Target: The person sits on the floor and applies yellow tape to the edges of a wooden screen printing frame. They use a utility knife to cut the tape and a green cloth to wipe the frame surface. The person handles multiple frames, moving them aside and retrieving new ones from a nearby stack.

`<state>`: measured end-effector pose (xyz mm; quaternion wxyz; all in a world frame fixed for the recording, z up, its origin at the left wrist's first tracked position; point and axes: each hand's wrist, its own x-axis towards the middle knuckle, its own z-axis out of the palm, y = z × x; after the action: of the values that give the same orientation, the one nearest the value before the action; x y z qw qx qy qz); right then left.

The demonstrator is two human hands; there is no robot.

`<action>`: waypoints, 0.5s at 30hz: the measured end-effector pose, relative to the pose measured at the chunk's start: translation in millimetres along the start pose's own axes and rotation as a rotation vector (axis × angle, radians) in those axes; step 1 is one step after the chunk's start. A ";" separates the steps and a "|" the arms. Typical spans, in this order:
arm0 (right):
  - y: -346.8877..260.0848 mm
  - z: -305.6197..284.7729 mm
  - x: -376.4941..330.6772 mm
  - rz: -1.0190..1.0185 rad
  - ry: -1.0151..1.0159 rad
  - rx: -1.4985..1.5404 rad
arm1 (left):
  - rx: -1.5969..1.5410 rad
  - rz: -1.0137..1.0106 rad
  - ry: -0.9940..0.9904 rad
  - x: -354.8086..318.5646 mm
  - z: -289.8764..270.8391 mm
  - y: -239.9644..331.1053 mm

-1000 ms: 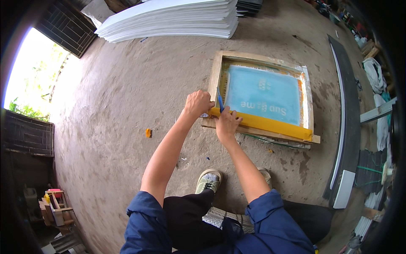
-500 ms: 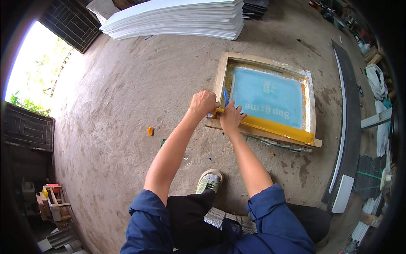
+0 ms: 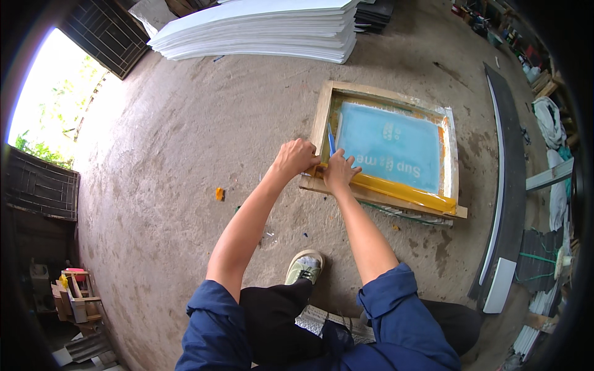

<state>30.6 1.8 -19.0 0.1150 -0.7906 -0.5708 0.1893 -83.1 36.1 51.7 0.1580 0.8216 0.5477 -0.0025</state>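
Note:
A wooden screen-printing frame (image 3: 323, 114) lies on the floor ahead, right of centre, with a light-blue stencilled screen (image 3: 396, 143) inside it. Yellow adhesive tape (image 3: 408, 192) runs along the frame's near inner edge. At the near left corner my left hand (image 3: 296, 157) is closed on the tape's end, its fingertips partly hidden. Right beside it, my right hand (image 3: 340, 171) rests over the tape with bent fingers. A slim blue tool (image 3: 331, 143), like a pen or cutter, sticks up from between its fingers, pointing away from me; its lower end is hidden.
A tall stack of white sheets (image 3: 260, 31) stands at the far side. Long dark boards (image 3: 507, 179) lie to the right, with a short white piece (image 3: 499, 285) on them. A yellow scrap (image 3: 219, 194) is on the concrete floor. My shoe (image 3: 305, 266) is close to the frame.
Both hands stay at the frame's near left corner. The whitish patch seen below my left fingers earlier no longer shows. The whole view has shifted slightly.

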 end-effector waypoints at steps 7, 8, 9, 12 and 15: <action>9.9 2.0 10.6 -0.079 0.007 0.119 | -0.036 -0.022 0.058 0.6 0.3 -6.6; 12.8 0.2 18.0 -0.089 -0.033 0.148 | -0.049 -0.026 0.070 0.4 -1.5 -8.2; 12.1 -3.7 22.0 -0.098 -0.080 0.178 | -0.063 -0.033 0.076 -1.3 -1.5 -10.5; 6.7 -19.7 30.2 -0.077 -0.236 0.258 | -0.084 -0.059 0.038 -2.7 -2.3 -14.0; 5.0 -18.8 40.1 -0.064 -0.296 0.282 | -0.115 -0.053 0.054 -6.8 -4.3 -16.0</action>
<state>54.1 38.9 -10.8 0.1455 -0.7118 -0.5741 0.3776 -101.0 36.7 52.8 0.1896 0.7963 0.5725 0.0470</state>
